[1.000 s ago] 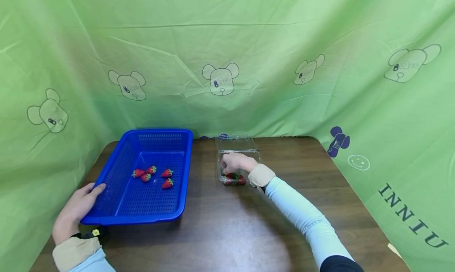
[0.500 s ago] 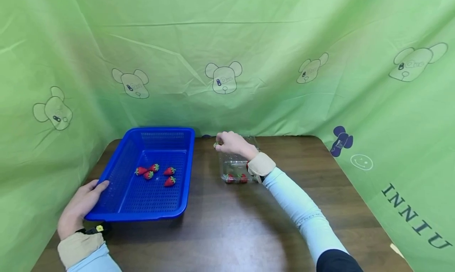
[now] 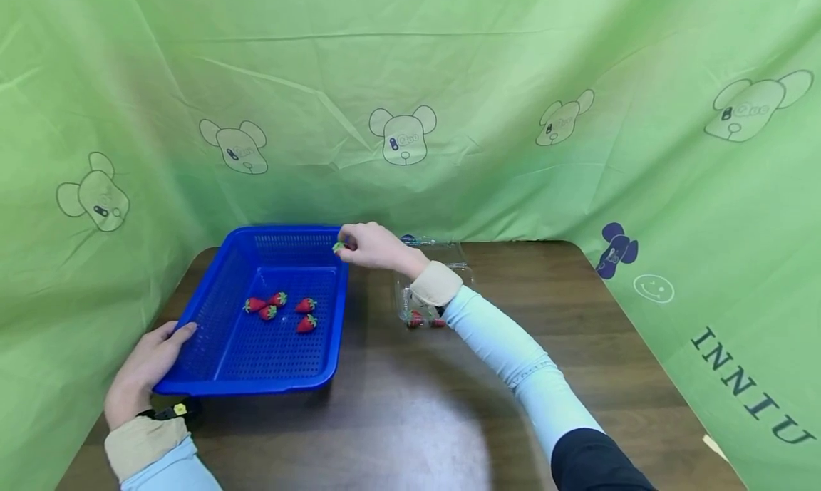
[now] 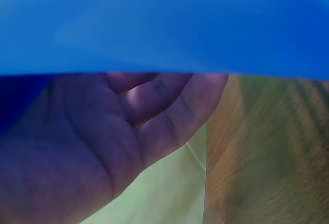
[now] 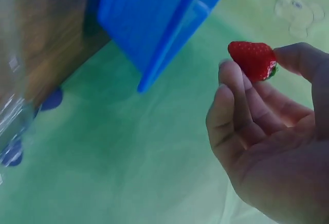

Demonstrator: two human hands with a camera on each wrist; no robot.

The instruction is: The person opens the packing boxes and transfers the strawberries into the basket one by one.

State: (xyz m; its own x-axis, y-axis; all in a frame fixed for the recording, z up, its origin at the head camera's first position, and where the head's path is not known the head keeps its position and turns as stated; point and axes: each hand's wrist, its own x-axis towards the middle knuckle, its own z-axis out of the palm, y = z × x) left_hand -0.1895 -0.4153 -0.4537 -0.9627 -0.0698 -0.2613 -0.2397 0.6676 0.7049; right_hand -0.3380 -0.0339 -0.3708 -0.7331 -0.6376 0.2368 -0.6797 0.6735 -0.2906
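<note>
My left hand [image 3: 149, 363] grips the left rim of a blue plastic basket [image 3: 256, 389], thumb over the top; in the left wrist view its fingers [image 4: 169, 116] curl beneath the edge. Several red strawberries [image 3: 306, 324] with green leaves lie on the basket floor. At the basket's far right corner, my right hand [image 3: 378, 247] pinches a strawberry [image 5: 253, 59] between thumb and fingers, its leaves facing the thumb. Behind the right forearm is a clear plastic clamshell box [image 3: 403, 298] with its lid raised; strawberries [image 3: 415, 321] show at its near side, and the forearm hides part of it.
A brown wooden table [image 3: 398, 412] carries the basket and the box. Green cloth [image 3: 487, 170] printed with mouse-like heads hangs around the back and sides. A small pale piece [image 3: 715, 448] sits at the table's right edge.
My right hand has come up out of the clear box with a strawberry and moved left to the basket's far right corner. The left hand keeps its grip on the rim.
</note>
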